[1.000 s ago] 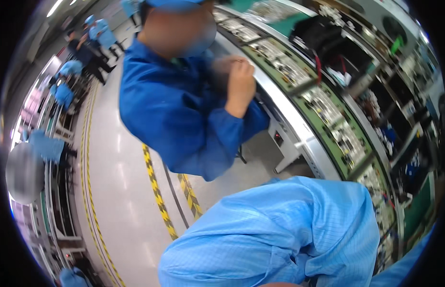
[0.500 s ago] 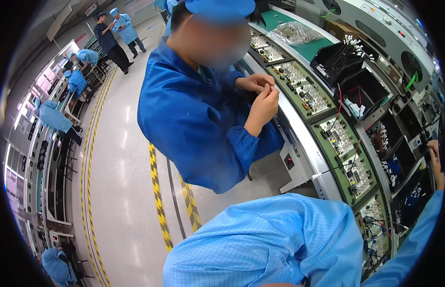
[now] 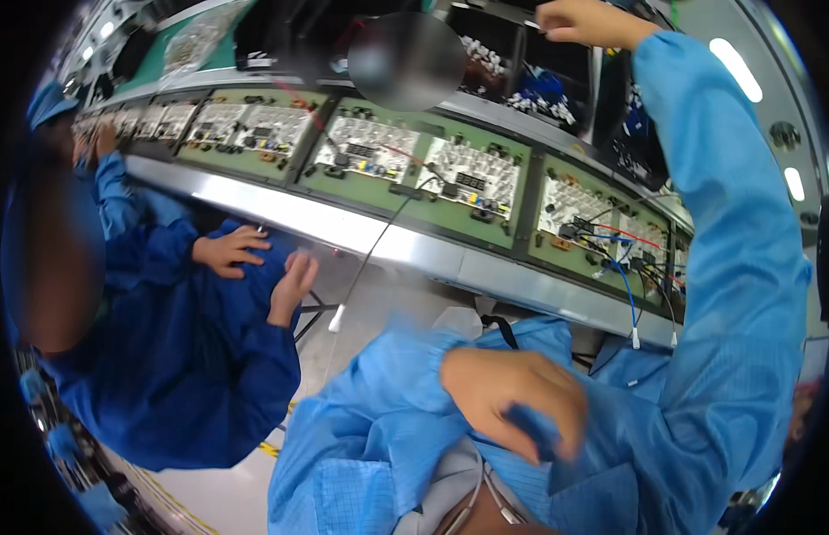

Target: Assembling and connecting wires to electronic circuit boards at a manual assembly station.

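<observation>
My left hand [image 3: 521, 397] is in front of my chest, somewhat blurred. Its fingers bend downward, apart from the thumb, and nothing shows in them. My right hand [image 3: 597, 22] reaches out over the dark parts bins at the top, fingers closed at the tips; whatever they pinch is too small to make out. Below that arm lies a circuit board [image 3: 561, 209] in a green carrier, with red, blue and black wires [image 3: 624, 259] across it. Left of it, another circuit board [image 3: 468, 178] has a dark display and a black cable [image 3: 370, 259] hanging over the rail.
A silver rail [image 3: 414, 250] edges the line of green carriers. Bins hold white connectors [image 3: 486, 58] and blue-wired connectors [image 3: 544, 94]. At the left sits a co-worker in dark blue [image 3: 173, 357], hands near the rail. A clear plastic bag [image 3: 200, 40] lies at the far left.
My view has swung rightward and down to the boards and my own body. My left hand has come into view, and my right arm now shows stretched over the bins. The co-worker's hands have parted.
</observation>
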{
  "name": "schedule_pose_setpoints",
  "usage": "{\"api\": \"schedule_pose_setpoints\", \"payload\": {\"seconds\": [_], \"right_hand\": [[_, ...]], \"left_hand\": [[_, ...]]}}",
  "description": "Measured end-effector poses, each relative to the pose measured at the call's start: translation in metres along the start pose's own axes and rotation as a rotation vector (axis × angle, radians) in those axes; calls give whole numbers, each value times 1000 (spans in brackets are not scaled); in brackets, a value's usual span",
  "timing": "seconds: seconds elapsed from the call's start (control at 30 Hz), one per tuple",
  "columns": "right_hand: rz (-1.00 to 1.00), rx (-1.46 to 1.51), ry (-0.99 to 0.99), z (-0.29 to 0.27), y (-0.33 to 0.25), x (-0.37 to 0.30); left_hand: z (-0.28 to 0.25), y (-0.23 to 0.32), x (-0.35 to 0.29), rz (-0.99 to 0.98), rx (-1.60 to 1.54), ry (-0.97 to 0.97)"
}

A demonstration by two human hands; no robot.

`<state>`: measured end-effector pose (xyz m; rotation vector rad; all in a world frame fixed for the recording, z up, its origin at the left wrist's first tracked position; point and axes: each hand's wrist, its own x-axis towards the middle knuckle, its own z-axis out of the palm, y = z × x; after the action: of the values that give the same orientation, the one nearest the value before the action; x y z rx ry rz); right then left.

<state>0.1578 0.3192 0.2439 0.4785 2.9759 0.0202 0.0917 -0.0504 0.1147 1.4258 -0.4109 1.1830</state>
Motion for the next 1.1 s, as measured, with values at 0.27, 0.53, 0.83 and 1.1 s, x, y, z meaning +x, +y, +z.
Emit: {"api": "schedule_pose_setpoints", "payload": {"seconds": [0.27,0.53,0.83,1.1], "right_hand": [[90,-186,-97,154,56,102],[436,-241,-180,196,44,149],[468,-132,-335,205,52,173],[513,101,-307,163,52,167]], "left_hand": [[-30,-17,-132,-369,76,473],[-23,-13,-182,-406,86,793],[-37,-15,-169,-566,183,693],[-39,-15,-163,-560,219,721]]}}
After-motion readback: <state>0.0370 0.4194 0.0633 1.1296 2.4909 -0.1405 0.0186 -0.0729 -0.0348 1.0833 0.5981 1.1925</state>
